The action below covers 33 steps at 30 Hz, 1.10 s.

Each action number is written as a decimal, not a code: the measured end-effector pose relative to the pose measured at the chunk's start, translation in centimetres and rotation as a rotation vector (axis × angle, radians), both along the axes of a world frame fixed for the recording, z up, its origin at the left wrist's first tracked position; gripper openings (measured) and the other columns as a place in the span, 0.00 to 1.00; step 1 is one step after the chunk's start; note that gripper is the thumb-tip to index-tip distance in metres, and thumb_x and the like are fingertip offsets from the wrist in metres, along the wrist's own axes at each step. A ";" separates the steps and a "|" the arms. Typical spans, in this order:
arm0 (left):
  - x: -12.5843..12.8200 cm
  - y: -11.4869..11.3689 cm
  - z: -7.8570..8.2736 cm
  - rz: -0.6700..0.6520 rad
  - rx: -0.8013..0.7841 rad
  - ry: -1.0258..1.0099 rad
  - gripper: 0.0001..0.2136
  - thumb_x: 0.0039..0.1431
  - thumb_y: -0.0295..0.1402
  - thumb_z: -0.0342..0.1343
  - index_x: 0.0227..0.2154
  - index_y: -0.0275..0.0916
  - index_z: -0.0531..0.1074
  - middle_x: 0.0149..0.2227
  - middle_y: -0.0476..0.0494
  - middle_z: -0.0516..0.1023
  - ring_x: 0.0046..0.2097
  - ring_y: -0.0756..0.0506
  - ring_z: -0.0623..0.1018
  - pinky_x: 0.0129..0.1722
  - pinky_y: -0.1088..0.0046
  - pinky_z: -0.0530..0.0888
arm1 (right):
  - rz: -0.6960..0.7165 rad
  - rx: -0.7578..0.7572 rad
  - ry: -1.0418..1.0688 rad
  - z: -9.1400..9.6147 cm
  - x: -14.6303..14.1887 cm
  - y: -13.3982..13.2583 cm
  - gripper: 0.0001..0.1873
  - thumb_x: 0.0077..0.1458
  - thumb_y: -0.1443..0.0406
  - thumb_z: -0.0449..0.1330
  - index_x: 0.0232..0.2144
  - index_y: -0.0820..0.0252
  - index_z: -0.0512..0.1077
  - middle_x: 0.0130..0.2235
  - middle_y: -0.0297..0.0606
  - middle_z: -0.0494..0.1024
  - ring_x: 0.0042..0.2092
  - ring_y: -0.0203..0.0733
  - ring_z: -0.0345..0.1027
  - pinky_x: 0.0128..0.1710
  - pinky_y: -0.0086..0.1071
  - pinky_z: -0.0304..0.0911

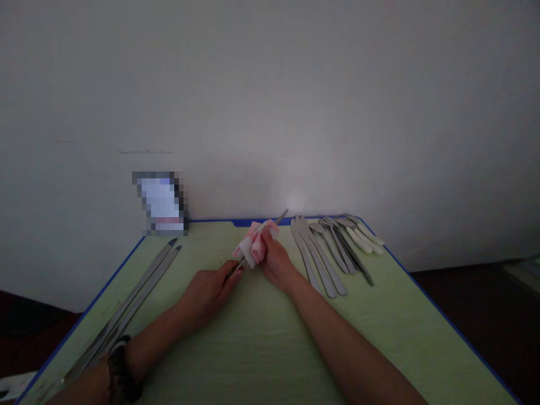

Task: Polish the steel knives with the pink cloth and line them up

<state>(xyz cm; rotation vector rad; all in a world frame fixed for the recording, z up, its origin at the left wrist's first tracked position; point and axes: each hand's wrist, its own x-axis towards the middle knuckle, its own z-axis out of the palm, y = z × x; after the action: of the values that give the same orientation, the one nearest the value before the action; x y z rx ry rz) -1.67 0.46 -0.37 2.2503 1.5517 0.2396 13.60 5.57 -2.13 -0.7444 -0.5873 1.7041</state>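
Over the middle of the table, my left hand (213, 288) is closed on the handle end of a table knife (282, 216). A pink and white cloth (253, 246) is wrapped around the knife's middle, gripped in my right hand (276, 260). The blade tip pokes out beyond the cloth, pointing away to the upper right. Several metal knives (304, 247) lie side by side to the right of my right hand. Beside them are several spoons and other slim cutlery (337, 247), then pieces with white handles (367, 239).
Long knives (141, 289) lie along the left side of the green table (261, 349), partly behind my left forearm. A blurred-out phone-like screen (162, 202) leans at the back left corner. A pale wall (270, 112) rises directly behind the blue table edge.
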 end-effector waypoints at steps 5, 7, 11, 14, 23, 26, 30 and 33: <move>0.2 -0.2 0.1 -0.037 0.009 0.085 0.18 0.67 0.39 0.33 0.44 0.39 0.67 0.29 0.42 0.79 0.32 0.40 0.80 0.33 0.69 0.67 | -0.168 -0.045 0.124 0.4 0.5 0.8 0.18 0.54 0.51 0.58 0.27 0.61 0.70 0.23 0.30 0.74 0.24 0.33 0.66 0.26 0.27 0.63; 0.3 -0.5 0.2 -0.058 0.013 0.111 0.18 0.67 0.39 0.33 0.41 0.38 0.67 0.27 0.43 0.78 0.31 0.41 0.79 0.32 0.70 0.67 | -0.251 -0.061 0.185 0.7 1.0 1.1 0.16 0.58 0.53 0.55 0.28 0.59 0.69 0.22 0.29 0.73 0.23 0.33 0.66 0.24 0.27 0.63; 0.1 -1.4 0.2 -0.117 0.003 0.065 0.18 0.67 0.39 0.32 0.37 0.38 0.66 0.25 0.45 0.75 0.29 0.43 0.78 0.31 0.71 0.66 | -0.367 -0.087 0.273 1.1 2.1 1.5 0.17 0.62 0.55 0.49 0.28 0.58 0.67 0.19 0.26 0.71 0.18 0.32 0.63 0.19 0.26 0.62; -0.4 -1.9 0.1 -0.135 0.016 0.026 0.18 0.66 0.40 0.32 0.35 0.39 0.66 0.23 0.46 0.73 0.27 0.43 0.77 0.30 0.71 0.65 | -0.405 -0.072 0.291 1.1 2.6 1.6 0.17 0.63 0.56 0.46 0.29 0.58 0.67 0.18 0.24 0.69 0.16 0.31 0.60 0.18 0.26 0.61; -0.9 -1.9 0.1 -0.130 0.019 -0.085 0.16 0.66 0.42 0.35 0.33 0.40 0.65 0.20 0.51 0.68 0.24 0.47 0.73 0.28 0.73 0.62 | -0.243 -0.015 0.311 1.1 3.2 1.3 0.14 0.58 0.54 0.50 0.27 0.56 0.65 0.14 0.24 0.62 0.16 0.32 0.54 0.18 0.26 0.55; -1.0 -1.9 -0.1 -0.118 0.026 -0.106 0.16 0.65 0.43 0.36 0.32 0.41 0.65 0.19 0.52 0.66 0.23 0.48 0.71 0.26 0.73 0.61 | -0.215 0.037 0.314 1.4 3.3 0.9 0.16 0.57 0.54 0.49 0.23 0.56 0.63 0.12 0.24 0.56 0.16 0.32 0.49 0.19 0.27 0.53; -1.0 -1.9 -0.2 -0.094 0.036 -0.151 0.16 0.64 0.43 0.39 0.29 0.41 0.65 0.18 0.54 0.63 0.21 0.49 0.67 0.25 0.74 0.59 | -0.191 0.055 0.313 1.4 3.5 0.7 0.18 0.57 0.55 0.48 0.18 0.56 0.59 0.12 0.24 0.53 0.16 0.32 0.45 0.21 0.28 0.52; -1.0 -1.9 -0.2 -0.083 0.021 -0.173 0.15 0.63 0.43 0.40 0.28 0.40 0.64 0.18 0.55 0.61 0.21 0.50 0.66 0.25 0.74 0.58 | -0.180 0.036 0.332 1.2 3.5 0.9 0.19 0.57 0.54 0.47 0.19 0.56 0.60 0.12 0.24 0.54 0.16 0.32 0.48 0.21 0.28 0.53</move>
<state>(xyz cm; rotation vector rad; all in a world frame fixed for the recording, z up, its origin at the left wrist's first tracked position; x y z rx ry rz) -2.67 -1.47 -0.57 2.2390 1.3706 0.4171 17.10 6.49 -0.95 -0.4595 -0.3091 1.5997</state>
